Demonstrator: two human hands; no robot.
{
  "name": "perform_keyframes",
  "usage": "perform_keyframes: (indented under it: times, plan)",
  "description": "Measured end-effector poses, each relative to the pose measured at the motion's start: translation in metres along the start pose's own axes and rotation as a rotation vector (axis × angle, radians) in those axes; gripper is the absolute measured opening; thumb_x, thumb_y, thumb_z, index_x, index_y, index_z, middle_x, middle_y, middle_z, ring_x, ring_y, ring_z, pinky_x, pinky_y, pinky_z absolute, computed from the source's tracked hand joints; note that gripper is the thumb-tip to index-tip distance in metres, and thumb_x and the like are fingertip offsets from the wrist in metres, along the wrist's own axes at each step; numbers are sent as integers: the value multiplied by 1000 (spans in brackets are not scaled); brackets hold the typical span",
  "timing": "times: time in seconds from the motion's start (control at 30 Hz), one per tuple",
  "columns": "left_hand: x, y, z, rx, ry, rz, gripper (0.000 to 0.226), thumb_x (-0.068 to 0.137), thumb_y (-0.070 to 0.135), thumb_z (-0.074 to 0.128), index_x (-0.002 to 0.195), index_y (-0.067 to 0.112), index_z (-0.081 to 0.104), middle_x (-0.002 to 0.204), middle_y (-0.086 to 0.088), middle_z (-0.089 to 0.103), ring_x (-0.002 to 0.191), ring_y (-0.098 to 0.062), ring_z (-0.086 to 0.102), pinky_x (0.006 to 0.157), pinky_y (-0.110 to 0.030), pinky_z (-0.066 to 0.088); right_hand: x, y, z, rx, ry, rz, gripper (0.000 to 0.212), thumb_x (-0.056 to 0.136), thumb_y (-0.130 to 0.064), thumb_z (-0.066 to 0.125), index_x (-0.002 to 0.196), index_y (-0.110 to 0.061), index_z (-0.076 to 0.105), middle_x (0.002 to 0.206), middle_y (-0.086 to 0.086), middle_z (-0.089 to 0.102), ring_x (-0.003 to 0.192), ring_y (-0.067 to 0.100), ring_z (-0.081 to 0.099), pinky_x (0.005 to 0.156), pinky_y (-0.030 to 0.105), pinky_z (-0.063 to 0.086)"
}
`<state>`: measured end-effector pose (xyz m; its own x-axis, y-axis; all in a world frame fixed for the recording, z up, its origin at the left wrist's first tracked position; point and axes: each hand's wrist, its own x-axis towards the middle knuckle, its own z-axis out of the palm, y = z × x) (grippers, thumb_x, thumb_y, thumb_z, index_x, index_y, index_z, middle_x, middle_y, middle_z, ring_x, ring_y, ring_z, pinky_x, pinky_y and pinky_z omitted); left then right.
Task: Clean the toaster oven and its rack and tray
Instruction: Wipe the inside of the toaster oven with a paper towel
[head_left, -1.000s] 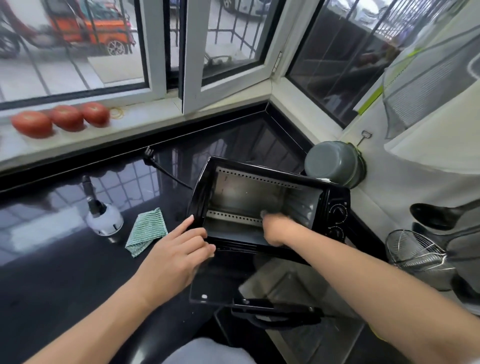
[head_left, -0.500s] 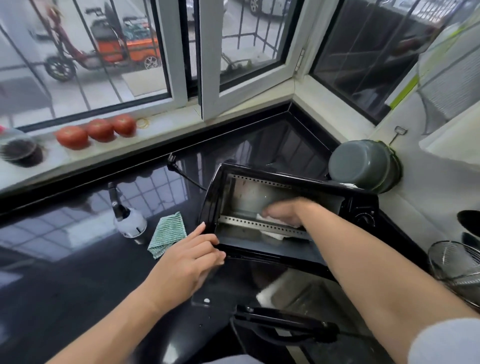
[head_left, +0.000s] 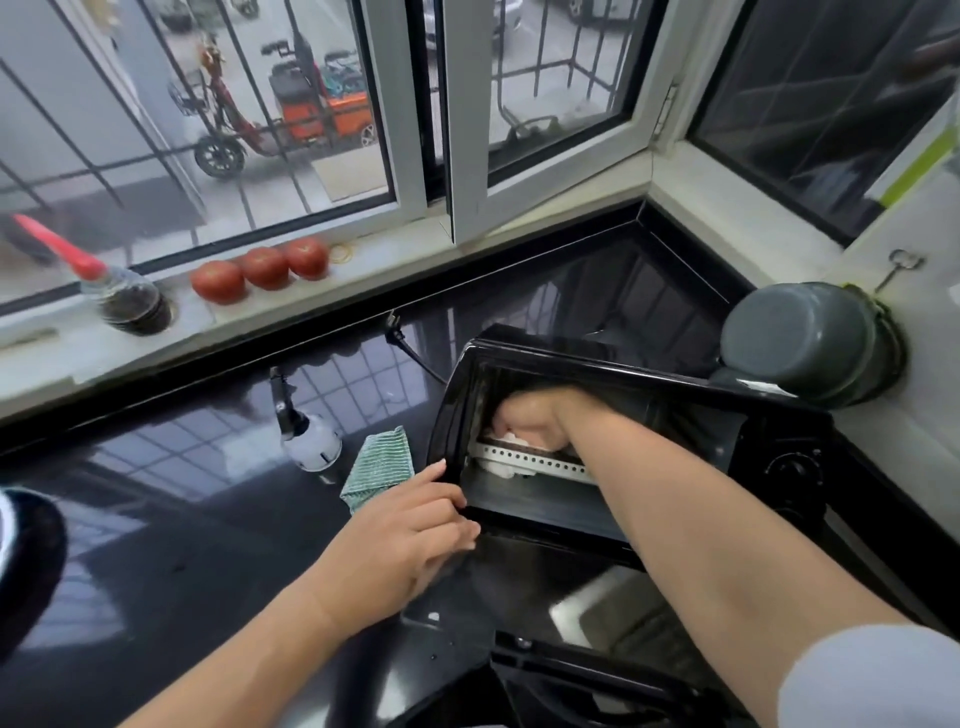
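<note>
right hand (head_left: 530, 418) inside toaster oven (head_left: 623, 447) gripping white cloth (head_left: 506, 467) at its 6 o'clock, left hand (head_left: 410, 535) fingers relaxed, resting on oven's front left corner

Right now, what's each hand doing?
Left hand: open, fingers resting on the toaster oven front edge.
Right hand: inside, gripping a white cloth.

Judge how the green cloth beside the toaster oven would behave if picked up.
The green cloth is probably floppy: it lies folded and rumpled on the countertop. Likely light, being thin fabric. Its ribbed weave suggests easy grip, and it looks unlikely to roll or break.
</note>
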<state>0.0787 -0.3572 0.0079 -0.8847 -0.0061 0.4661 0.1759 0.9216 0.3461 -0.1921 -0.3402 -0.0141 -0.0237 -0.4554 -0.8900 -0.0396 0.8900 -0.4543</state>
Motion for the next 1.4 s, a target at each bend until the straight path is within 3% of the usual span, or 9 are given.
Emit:
perform_keyframes:
  times: [0.27, 0.4, 0.5, 0.63, 0.73, 0.9, 1.07, 1.3, 1.4]
  plan:
    - [-8, 1, -2, 80, -65, 35, 17, 100, 15, 70, 115, 17, 76, 103, 6, 71, 120, -21, 63, 117, -53, 39, -6, 1, -9, -404, 301, 119, 50, 94, -9, 45, 144, -4, 43, 148, 20, 45, 130, 35, 50, 105, 43, 42]
    - [-9, 3, -5, 178, -50, 66, 22, 100, 16, 69, 121, 19, 74, 112, 8, 71, 128, -26, 59, 117, -59, 37, 16, -12, 5, -308, 650, -64, 34, 98, -11, 46, 128, -4, 59, 131, 11, 60, 116, 29, 59, 96, 32, 47]
    - [-9, 0, -5, 144, -44, 38, 20, 103, 18, 65, 121, 16, 74, 114, 6, 71, 130, -28, 57, 116, -58, 39, 34, -18, 17, 32, 584, -169, 32, 102, -7, 37, 124, -1, 59, 122, 6, 59, 102, 22, 56, 90, 28, 46]
    - [-7, -2, -7, 87, -65, 12, 25, 97, 7, 71, 121, 12, 74, 115, 4, 70, 130, -30, 55, 105, -56, 49, 9, -12, 13, -48, 374, -190, 27, 88, 8, 49, 108, -1, 64, 92, 11, 56, 69, 16, 46, 58, 29, 34]
    - [-4, -6, -9, 65, -71, 4, 30, 93, 2, 71, 122, 11, 74, 114, 5, 70, 130, -29, 55, 102, -56, 51, -18, -9, 11, -128, 277, -174, 20, 90, 4, 57, 100, -8, 69, 95, 8, 63, 73, 16, 46, 59, 26, 35]
    - [-8, -12, -9, -7, -95, -44, 36, 89, -1, 76, 122, 15, 73, 113, 8, 68, 130, -27, 54, 103, -54, 51, -36, 0, 33, -40, 482, -295, 30, 89, -8, 66, 119, -1, 67, 119, 15, 67, 111, 29, 63, 77, 24, 45]
    - [-10, -12, -9, -14, -95, -60, 33, 92, 2, 75, 120, 18, 72, 111, 10, 68, 131, -24, 54, 103, -52, 51, -19, 21, 73, -59, 641, -423, 20, 68, -25, 60, 72, -9, 71, 79, 4, 74, 82, 27, 70, 76, 38, 59]
    - [-7, -15, -11, 8, -107, -32, 29, 95, 4, 71, 121, 16, 73, 115, 10, 68, 134, -25, 51, 108, -50, 48, -55, 26, 93, 66, 573, -435, 21, 74, -3, 62, 56, -13, 65, 56, -2, 58, 62, 18, 55, 56, 27, 43]
    - [-7, -13, -10, 17, -105, -30, 27, 96, 6, 71, 121, 16, 73, 114, 11, 69, 132, -23, 53, 108, -50, 49, -57, 8, 76, 443, 597, -409, 27, 84, 6, 49, 67, -10, 64, 54, 6, 58, 48, 17, 53, 44, 22, 43]
